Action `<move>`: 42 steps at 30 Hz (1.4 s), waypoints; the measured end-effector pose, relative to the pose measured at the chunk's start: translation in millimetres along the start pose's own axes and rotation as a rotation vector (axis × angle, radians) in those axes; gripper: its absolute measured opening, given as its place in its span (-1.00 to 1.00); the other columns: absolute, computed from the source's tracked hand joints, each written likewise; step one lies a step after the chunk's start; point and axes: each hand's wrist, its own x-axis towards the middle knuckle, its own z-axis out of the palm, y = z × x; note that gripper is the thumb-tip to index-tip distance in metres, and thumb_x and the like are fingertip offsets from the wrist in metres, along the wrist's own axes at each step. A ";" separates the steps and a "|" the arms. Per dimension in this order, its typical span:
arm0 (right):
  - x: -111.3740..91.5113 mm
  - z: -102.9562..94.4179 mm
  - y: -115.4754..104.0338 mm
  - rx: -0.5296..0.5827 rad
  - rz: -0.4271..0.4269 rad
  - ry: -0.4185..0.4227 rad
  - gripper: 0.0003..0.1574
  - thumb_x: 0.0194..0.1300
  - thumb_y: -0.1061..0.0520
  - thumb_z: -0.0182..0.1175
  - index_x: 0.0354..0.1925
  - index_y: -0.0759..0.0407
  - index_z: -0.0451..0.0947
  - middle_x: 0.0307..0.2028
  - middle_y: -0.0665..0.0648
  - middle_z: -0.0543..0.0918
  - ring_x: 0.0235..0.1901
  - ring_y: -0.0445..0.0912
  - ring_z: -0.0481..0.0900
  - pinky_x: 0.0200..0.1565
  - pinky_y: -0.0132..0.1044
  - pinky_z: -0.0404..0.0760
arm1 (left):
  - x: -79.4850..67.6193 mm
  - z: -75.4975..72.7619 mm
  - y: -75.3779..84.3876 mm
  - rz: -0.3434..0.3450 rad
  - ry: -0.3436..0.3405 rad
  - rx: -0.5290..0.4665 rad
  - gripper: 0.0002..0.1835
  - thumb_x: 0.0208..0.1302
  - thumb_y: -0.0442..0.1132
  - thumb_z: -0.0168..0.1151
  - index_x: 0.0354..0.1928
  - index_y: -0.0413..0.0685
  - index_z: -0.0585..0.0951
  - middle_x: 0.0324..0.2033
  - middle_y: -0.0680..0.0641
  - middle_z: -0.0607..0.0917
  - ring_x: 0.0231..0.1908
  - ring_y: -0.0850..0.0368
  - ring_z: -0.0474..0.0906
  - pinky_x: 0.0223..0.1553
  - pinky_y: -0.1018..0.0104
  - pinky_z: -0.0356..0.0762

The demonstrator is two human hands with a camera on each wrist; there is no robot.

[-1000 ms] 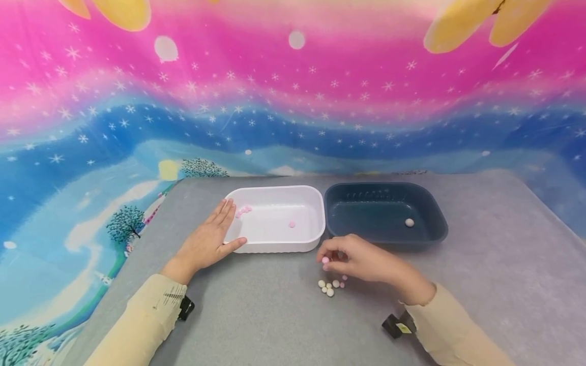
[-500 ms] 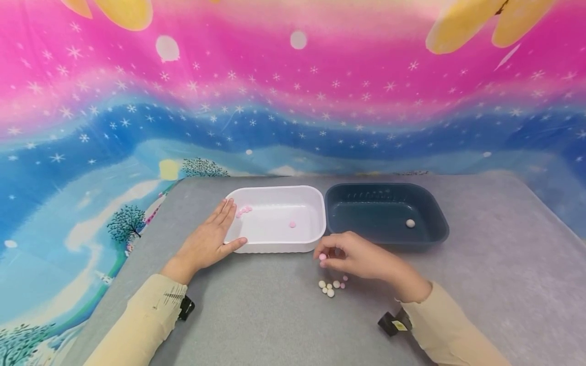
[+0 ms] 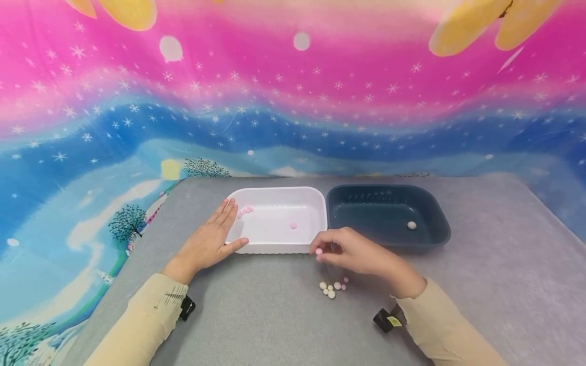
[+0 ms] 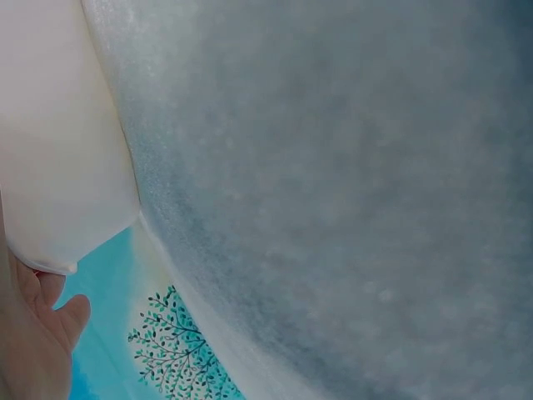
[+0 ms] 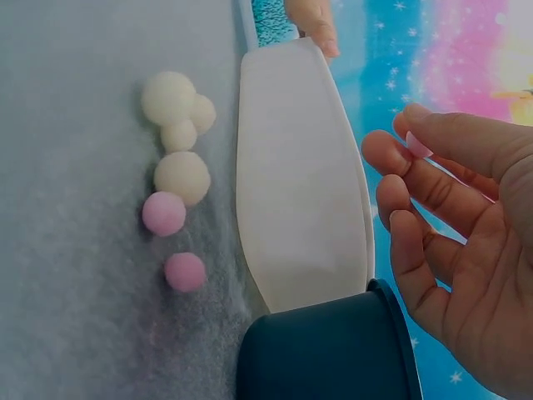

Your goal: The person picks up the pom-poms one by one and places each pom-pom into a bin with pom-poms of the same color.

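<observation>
Pink ball (image 3: 319, 251) is pinched by the right hand (image 3: 352, 251), the nearer, just beside the near right corner of the white tray (image 3: 274, 249), set lengthwise along the bench's (image 3: 256, 310) far edge, its left end touched by the straight-fingered left hand (image 3: 206, 244).

Left fingers (image 4: 52, 287) touch a white tray (image 4: 67, 125) on grey tabletop (image 4: 333, 167)

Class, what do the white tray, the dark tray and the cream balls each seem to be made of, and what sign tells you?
White tray: probably plastic, smooth and glossy; soft highlights show on its floor.
Dark tray: likely plastic, with a smooth, satin look and faint reflections inside.
Cream balls: matte and faintly fuzzy, perhaps felt or foam; unclear which.
</observation>
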 end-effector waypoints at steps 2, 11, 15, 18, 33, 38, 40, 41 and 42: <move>2.2 -0.2 -0.7 0.001 0.012 0.009 -0.87 0.35 0.21 0.26 -0.14 0.11 0.66 -0.36 -0.09 0.66 -0.35 -0.33 0.50 -0.24 -0.39 0.61 | -0.3 0.0 -0.1 -0.001 -0.001 -0.003 0.01 0.39 0.29 0.04 0.54 -0.31 -0.04 0.58 -0.23 -0.11 0.58 -0.14 -0.23 0.52 -0.06 -0.01; 10.1 -0.9 -2.8 0.012 0.021 0.027 -0.88 0.33 0.20 0.28 -0.15 0.05 0.65 -0.36 -0.07 0.67 -0.38 -0.30 0.49 -0.29 -0.40 0.57 | 0.0 -0.7 -0.1 -0.002 -0.009 -0.006 0.01 0.39 0.29 0.03 0.54 -0.31 -0.05 0.58 -0.23 -0.13 0.58 -0.14 -0.25 0.53 -0.07 -0.02; 12.9 -0.8 -2.8 0.024 0.016 0.023 -0.87 0.35 0.20 0.26 -0.14 0.05 0.65 -0.34 0.02 0.70 -0.39 -0.29 0.49 -0.29 -0.40 0.57 | 0.1 -0.9 -0.3 -0.003 -0.009 -0.011 0.01 0.39 0.29 0.03 0.54 -0.31 -0.06 0.58 -0.23 -0.13 0.58 -0.15 -0.25 0.53 -0.07 -0.02; 15.6 -0.5 -2.4 0.034 0.011 0.021 -0.87 0.36 0.20 0.25 -0.13 0.07 0.65 -0.33 0.10 0.72 -0.38 -0.28 0.49 -0.28 -0.38 0.57 | 0.2 -0.9 -0.3 -0.001 -0.006 -0.015 0.02 0.39 0.28 0.04 0.54 -0.32 -0.06 0.57 -0.25 -0.12 0.58 -0.16 -0.23 0.53 -0.09 -0.03; 32.0 -1.0 5.9 0.043 0.008 0.059 -0.87 0.34 0.22 0.26 -0.14 0.17 0.66 -0.36 0.07 0.73 -0.32 -0.28 0.56 -0.22 -0.34 0.63 | 1.0 1.7 -1.2 0.011 0.021 -0.003 0.01 0.39 0.28 0.03 0.53 -0.35 -0.02 0.56 -0.29 -0.07 0.57 -0.22 -0.18 0.47 -0.28 0.01; 36.1 -1.5 10.0 0.053 0.020 0.078 -0.88 0.35 0.21 0.25 -0.14 0.10 0.66 -0.36 0.01 0.70 -0.32 -0.27 0.55 -0.24 -0.31 0.62 | 0.7 1.6 -1.0 0.009 0.009 -0.002 0.02 0.39 0.29 0.03 0.53 -0.35 -0.04 0.56 -0.29 -0.09 0.56 -0.23 -0.19 0.48 -0.28 -0.02; 37.0 -1.4 11.3 0.050 0.018 0.083 -0.87 0.35 0.21 0.25 -0.13 0.10 0.66 -0.36 -0.02 0.70 -0.31 -0.27 0.55 -0.23 -0.28 0.63 | 0.7 1.8 -1.2 0.008 0.006 -0.001 0.02 0.39 0.30 0.02 0.53 -0.35 -0.04 0.56 -0.29 -0.09 0.57 -0.23 -0.20 0.48 -0.27 -0.02; 37.2 -1.5 11.8 0.048 0.018 0.085 -0.87 0.35 0.21 0.25 -0.13 0.09 0.66 -0.35 -0.02 0.70 -0.31 -0.27 0.55 -0.23 -0.26 0.63 | 0.8 1.8 -1.1 0.007 0.005 -0.001 0.02 0.39 0.30 0.02 0.53 -0.35 -0.04 0.56 -0.28 -0.09 0.57 -0.22 -0.20 0.48 -0.27 -0.02; 37.5 -1.5 12.3 0.045 0.019 0.087 -0.87 0.35 0.20 0.25 -0.13 0.09 0.66 -0.35 -0.03 0.70 -0.31 -0.27 0.56 -0.22 -0.26 0.63 | 0.9 2.0 -1.0 0.007 0.004 -0.001 0.03 0.38 0.30 0.03 0.54 -0.34 -0.05 0.57 -0.28 -0.10 0.57 -0.22 -0.20 0.48 -0.26 -0.02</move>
